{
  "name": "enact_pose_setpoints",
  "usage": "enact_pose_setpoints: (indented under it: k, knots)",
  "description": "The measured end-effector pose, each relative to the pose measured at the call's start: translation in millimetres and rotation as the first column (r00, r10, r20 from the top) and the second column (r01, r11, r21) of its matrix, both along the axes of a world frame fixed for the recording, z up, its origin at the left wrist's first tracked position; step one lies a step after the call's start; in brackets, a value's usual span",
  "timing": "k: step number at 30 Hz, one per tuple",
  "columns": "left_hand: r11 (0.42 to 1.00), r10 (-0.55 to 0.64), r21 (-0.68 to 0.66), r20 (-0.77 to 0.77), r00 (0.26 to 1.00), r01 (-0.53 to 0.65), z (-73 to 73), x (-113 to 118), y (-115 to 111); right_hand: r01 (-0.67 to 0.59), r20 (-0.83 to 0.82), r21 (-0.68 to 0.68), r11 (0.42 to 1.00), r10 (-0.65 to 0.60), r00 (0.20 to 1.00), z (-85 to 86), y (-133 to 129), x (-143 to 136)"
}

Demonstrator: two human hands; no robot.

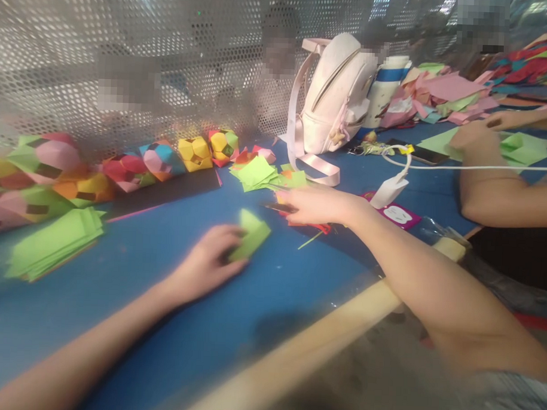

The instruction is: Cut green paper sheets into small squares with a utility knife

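Note:
My left hand is closed on a folded piece of light green paper, thumb and fingers at its left side, just above the blue table. Further right, my right hand reaches in with its fingers bent together. From it a thin, dark, blade-like thing points left; blur hides its kind. Under and beside this hand lie red scraps and a thin green strip. Just beyond the fingers rests a loose pile of light green paper squares.
A stack of green paper lies at left, before several colourful folded paper balls. A pale backpack and a white-blue bottle stand at the back. A white cable crosses at right, near another person's arm.

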State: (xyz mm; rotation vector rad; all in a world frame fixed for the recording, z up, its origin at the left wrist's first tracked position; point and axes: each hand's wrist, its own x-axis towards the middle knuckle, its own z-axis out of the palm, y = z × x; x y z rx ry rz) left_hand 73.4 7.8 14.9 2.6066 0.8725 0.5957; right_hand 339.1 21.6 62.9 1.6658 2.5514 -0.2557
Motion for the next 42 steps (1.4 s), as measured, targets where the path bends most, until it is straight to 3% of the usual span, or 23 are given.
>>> enact_pose_setpoints:
  k: [4, 6, 11, 14, 20, 25, 29, 31, 34, 37, 42]
  knots:
    - [1.0, -0.012, -0.02, 0.011, 1.0, 0.012, 0.5, 0.1, -2.6, -0.039, -0.076, 0.071, 0.997, 0.045, 0.996, -0.6, 0.6, -1.5]
    - [0.999, 0.037, -0.034, 0.032, 0.999, -0.036, 1.3, -2.6, 0.2, -0.044, -0.136, 0.109, 0.993, 0.059, 0.989, -1.4, 0.6, -2.2]
    - [0.93, 0.359, 0.039, 0.115, 0.926, -0.366, 2.7, -15.0, 16.7, -0.027, -0.278, 0.209, 0.978, 0.086, 0.957, -4.6, -0.2, -5.0]
    - [0.888, 0.454, 0.034, 0.089, 0.887, -0.458, 0.4, -20.3, 25.4, -0.038, -0.305, 0.245, 0.969, 0.114, 0.945, -9.3, 0.0, -7.6]
    - [0.891, 0.449, -0.088, 0.033, 0.893, -0.445, -1.2, -18.7, 27.8, -0.029, -0.406, 0.235, 0.972, 0.125, 0.905, -27.3, 4.2, -19.0]
    - [0.798, 0.55, -0.288, -0.011, 0.835, -0.53, 7.0, -25.5, 33.6, 0.018, -0.498, 0.242, 0.97, 0.108, 0.86, -39.1, 10.0, -28.0]
    - [0.787, 0.535, -0.396, 0.056, 0.843, -0.473, 7.7, -34.7, 42.7, 0.101, -0.577, 0.245, 0.964, 0.062, 0.814, -38.1, 10.3, -29.6]
    - [0.786, 0.545, -0.357, 0.015, 0.839, -0.504, 7.2, -35.4, 45.0, 0.105, -0.588, 0.247, 0.963, 0.063, 0.806, -37.6, 9.7, -29.7]
    - [0.795, 0.573, -0.186, -0.086, 0.815, -0.578, 6.7, -32.8, 46.3, 0.074, -0.559, 0.234, 0.969, 0.072, 0.826, -41.2, 10.5, -30.4]
    - [0.822, 0.556, -0.064, -0.129, 0.821, -0.566, 5.2, -31.7, 48.6, 0.057, -0.517, 0.254, 0.966, 0.086, 0.851, -49.7, 14.4, -31.7]
    - [0.861, 0.499, -0.061, -0.086, 0.862, -0.504, -0.3, -35.1, 52.2, 0.051, -0.48, 0.328, 0.943, 0.12, 0.869, -62.6, 21.0, -32.6]
